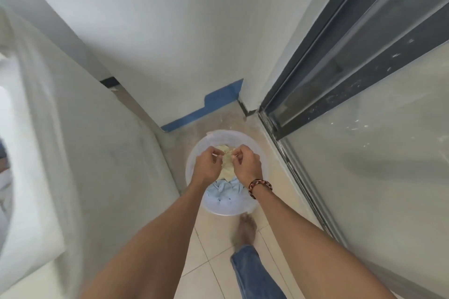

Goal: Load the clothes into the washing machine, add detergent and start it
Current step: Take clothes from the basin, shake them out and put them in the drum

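Note:
A clear round plastic basket (211, 137) stands on the floor in the corner. Inside it lie a pale yellow garment (227, 166) and, nearer to me, a light blue garment (222, 193). My left hand (206, 165) and my right hand (246, 165) are both down in the basket, fingers curled and pinching the yellow garment from either side. A braided band circles my right wrist. The white washing machine (73, 153) fills the left of the view, its top opening partly visible at the far left edge.
A white wall with blue tape (201, 110) along its base closes the corner behind the basket. A dark-framed sliding glass door (364, 104) runs along the right. My bare foot (244, 230) and jeans leg stand on the beige tiles just before the basket.

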